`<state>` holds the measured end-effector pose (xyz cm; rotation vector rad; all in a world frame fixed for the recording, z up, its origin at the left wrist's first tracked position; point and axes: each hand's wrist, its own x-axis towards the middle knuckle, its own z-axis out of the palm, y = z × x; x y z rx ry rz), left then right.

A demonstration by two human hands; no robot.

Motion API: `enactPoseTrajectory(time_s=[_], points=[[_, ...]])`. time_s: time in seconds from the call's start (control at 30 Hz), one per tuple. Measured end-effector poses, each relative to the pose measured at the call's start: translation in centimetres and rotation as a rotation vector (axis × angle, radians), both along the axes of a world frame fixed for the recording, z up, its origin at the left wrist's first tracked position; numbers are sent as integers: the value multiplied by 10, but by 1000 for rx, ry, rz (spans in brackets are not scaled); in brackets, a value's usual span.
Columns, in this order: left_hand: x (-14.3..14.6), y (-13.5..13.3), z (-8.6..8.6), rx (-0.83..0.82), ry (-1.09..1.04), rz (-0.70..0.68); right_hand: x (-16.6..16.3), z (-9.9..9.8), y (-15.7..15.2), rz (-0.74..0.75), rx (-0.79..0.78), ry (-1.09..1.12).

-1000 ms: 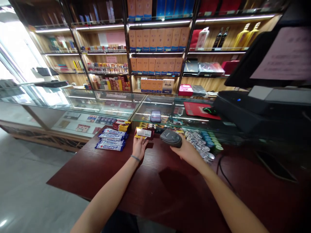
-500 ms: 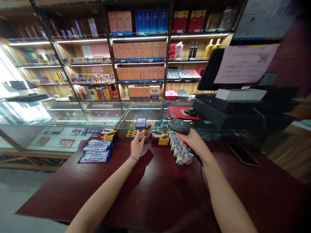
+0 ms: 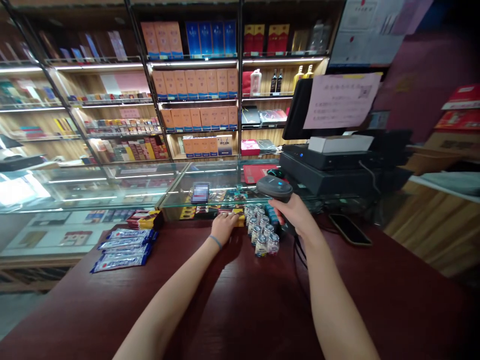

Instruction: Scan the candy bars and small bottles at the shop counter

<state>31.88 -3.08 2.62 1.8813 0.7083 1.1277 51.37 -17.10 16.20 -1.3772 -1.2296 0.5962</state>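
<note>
My right hand [image 3: 298, 214] is wrapped around the handle of a dark barcode scanner [image 3: 274, 187], its head above the right side of a group of small lidded bottles [image 3: 262, 231]. My left hand [image 3: 224, 226] is at a low stack of yellow-and-brown packets [image 3: 239, 218], left of the bottles. The left fingers are curled over packets at the stack's left end and partly hide them. Farther left, several blue-and-white long packets [image 3: 123, 248] lie overlapping on the dark red table [image 3: 240, 310]. Behind them is another pile of red-and-yellow packets [image 3: 144, 219].
A glass display counter [image 3: 176, 204] borders the table's far edge, with a small device [image 3: 200, 192] on it. A phone [image 3: 350, 230] lies at the right. Behind it stand a black monitor [image 3: 298, 110] and dark register unit [image 3: 318, 172]. The scanner's cable [image 3: 296, 270] trails down the table.
My left hand has moved right and lower with the yellow-and-brown packet, from open space to the stack beside the bottles. The right hand still holds the scanner. The view has turned right.
</note>
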Motion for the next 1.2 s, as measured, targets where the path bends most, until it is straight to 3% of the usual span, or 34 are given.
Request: enactPoseTrajectory(time_s=[0.17,0.43,0.57,0.67,0.77,0.9,1.03,1.2], points=[[4,6,-9,-19,-51,49,2,1,-1,-15,-1,59],[7,4,-15,84,-20,55,-2,2,-2,-4,6,26],[3,6,-7,98,-45,5,-10,2,-1,5,14,59],[-13,10,7,44,-116,44,-24,1,2,4,20,120],[-46,20,22,44,-106,162,-44,-4,7,11,31,148],[-113,40,32,264,49,365,-76,-16,16,51,28,124],[-192,58,30,484,412,548,-106,-28,21,69,32,25],[-266,77,20,548,744,619,-140,-40,22,111,-24,-39]])
